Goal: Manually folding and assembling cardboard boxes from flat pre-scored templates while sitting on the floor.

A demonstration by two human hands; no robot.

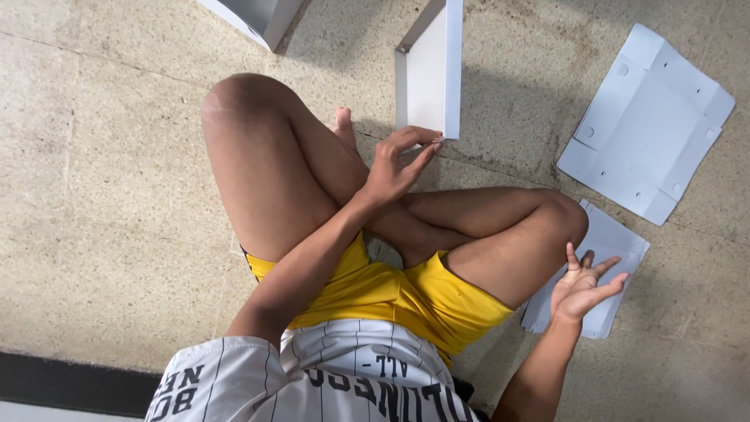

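Note:
I sit cross-legged on a speckled floor in yellow shorts. My left hand [397,162] reaches forward past my knees. Its fingers are apart, and the fingertips touch the near corner of a white folded cardboard box [430,74] that stands on the floor. I see no firm grip on it. My right hand [584,285] hovers beside my right knee with palm open and fingers spread, holding nothing. Just under and beyond it lies a small stack of flat white cardboard sheets [617,238], partly hidden by my knee.
A larger unfolded white cardboard blank [648,125] with flaps and small holes lies flat at the upper right. Part of another white box [258,17] shows at the top edge. A dark strip [70,383] runs along the bottom left.

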